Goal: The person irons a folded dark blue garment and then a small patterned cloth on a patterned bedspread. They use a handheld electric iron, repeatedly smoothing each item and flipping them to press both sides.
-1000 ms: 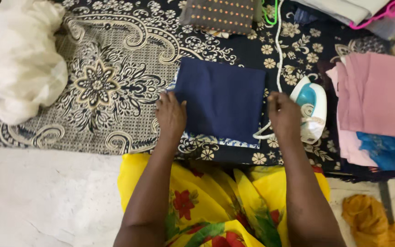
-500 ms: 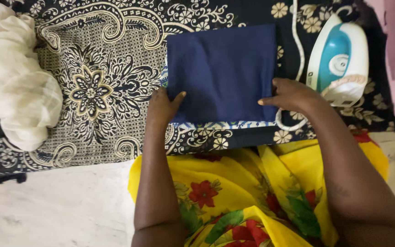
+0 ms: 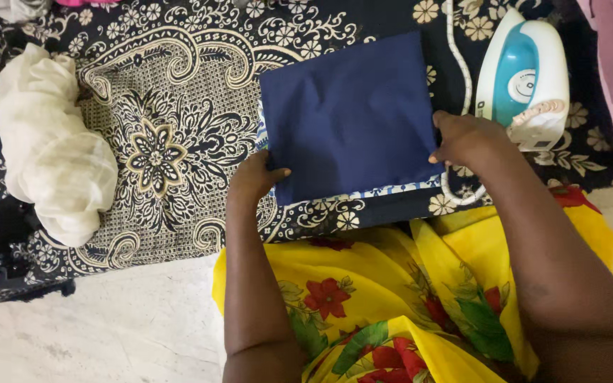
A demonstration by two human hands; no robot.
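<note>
One folded navy cloth [image 3: 349, 117] lay on the patterned sheet [image 3: 179, 92]. Her left hand [image 3: 255, 177] pinched its near-left corner, while her right hand [image 3: 466, 138] gripped its right edge. One iron [image 3: 523, 78] stood just beside it, and one white bundle [image 3: 54, 152] sat well apart.

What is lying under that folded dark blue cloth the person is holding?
Under the dark blue cloth a strip of blue-and-white printed fabric shows along its near edge, lying on the patterned black spread. The rest of that fabric is covered.
</note>
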